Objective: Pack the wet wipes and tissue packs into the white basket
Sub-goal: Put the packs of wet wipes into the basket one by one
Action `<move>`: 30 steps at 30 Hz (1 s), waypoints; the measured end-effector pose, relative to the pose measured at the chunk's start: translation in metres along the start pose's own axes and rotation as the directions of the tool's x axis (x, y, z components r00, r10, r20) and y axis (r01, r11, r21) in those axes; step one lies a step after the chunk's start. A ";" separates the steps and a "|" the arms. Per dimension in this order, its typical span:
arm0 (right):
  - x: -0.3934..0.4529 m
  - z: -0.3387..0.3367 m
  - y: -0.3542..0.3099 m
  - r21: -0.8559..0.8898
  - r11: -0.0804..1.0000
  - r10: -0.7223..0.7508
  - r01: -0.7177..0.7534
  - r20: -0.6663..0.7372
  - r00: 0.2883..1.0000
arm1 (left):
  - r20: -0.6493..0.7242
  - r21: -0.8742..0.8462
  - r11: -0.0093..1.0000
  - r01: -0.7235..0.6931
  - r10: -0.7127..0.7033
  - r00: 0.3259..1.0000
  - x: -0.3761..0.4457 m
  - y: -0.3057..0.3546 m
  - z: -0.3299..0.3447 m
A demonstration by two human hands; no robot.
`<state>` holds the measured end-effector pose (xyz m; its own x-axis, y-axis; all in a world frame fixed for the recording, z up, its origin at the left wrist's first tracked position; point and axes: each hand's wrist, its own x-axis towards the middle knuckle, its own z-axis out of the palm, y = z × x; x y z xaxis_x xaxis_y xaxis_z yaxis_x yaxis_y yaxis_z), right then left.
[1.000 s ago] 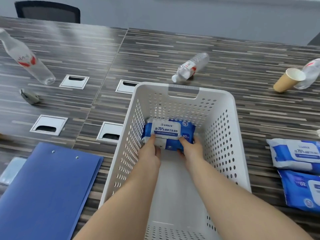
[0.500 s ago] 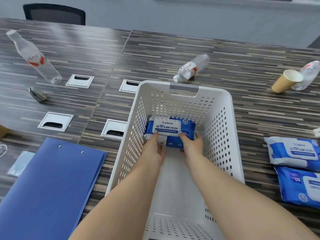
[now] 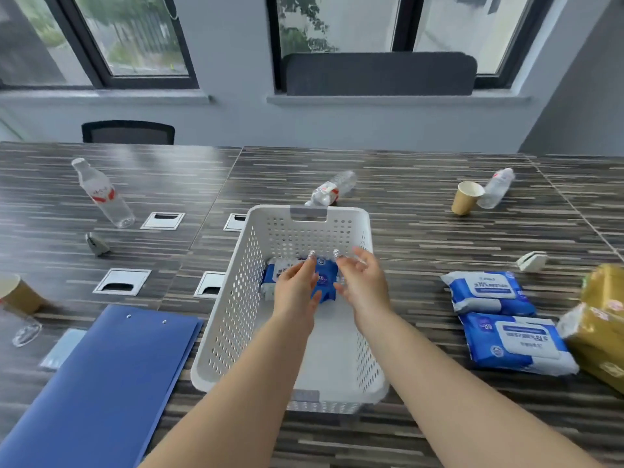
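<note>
The white perforated basket [image 3: 233, 298] stands in the middle of the table. One blue-and-white wet wipes pack [image 3: 325, 282] lies on its floor at the far end, partly hidden by my hands. My left hand [image 3: 295, 288] and my right hand [image 3: 363, 282] hover above it inside the basket, fingers spread, holding nothing. Two more wet wipes packs lie on the table to the right, one [image 3: 489, 292] behind the other [image 3: 516, 342]. A yellow tissue pack [image 3: 597, 332] sits at the right edge.
A blue folder [image 3: 101, 383] lies left of the basket. Plastic bottles [image 3: 101, 194] [image 3: 332, 189] [image 3: 498, 187] and paper cups [image 3: 466, 197] [image 3: 17, 292] are scattered around. Metal cable ports [image 3: 121, 282] are set into the table. A chair [image 3: 128, 131] stands behind.
Both hands have let go of the wet wipes pack and lifted off it; it now rests in the basket. The camera has tilted up, showing the windows.
</note>
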<state>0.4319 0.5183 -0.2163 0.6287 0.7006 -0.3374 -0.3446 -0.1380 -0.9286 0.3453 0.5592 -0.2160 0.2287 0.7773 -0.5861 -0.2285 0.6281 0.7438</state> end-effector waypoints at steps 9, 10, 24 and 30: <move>-0.040 -0.118 -0.013 0.186 0.982 -0.012 0.028 -0.084 0.996 | 0.094 0.040 0.984 -0.176 0.172 0.981 -0.062 -0.041 0.079; -0.041 -0.133 -0.011 0.193 0.981 -0.001 0.019 -0.092 0.996 | 0.097 0.041 0.983 -0.177 0.172 0.980 -0.068 -0.049 0.089; -0.003 -0.325 0.006 -0.003 0.993 0.112 -0.117 -0.250 0.962 | -0.016 0.309 0.951 -0.006 0.011 1.000 -0.070 -0.196 0.185; 0.015 -0.388 0.026 -0.171 0.962 0.128 -0.211 -0.400 0.908 | -0.109 0.462 0.886 0.046 0.006 0.994 -0.056 -0.233 0.199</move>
<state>0.7031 0.2536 -0.3053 0.8054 0.3382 -0.4867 -0.3451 -0.4000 -0.8490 0.5741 0.3621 -0.2922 0.1229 0.7802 -0.6133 0.2455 0.5749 0.7805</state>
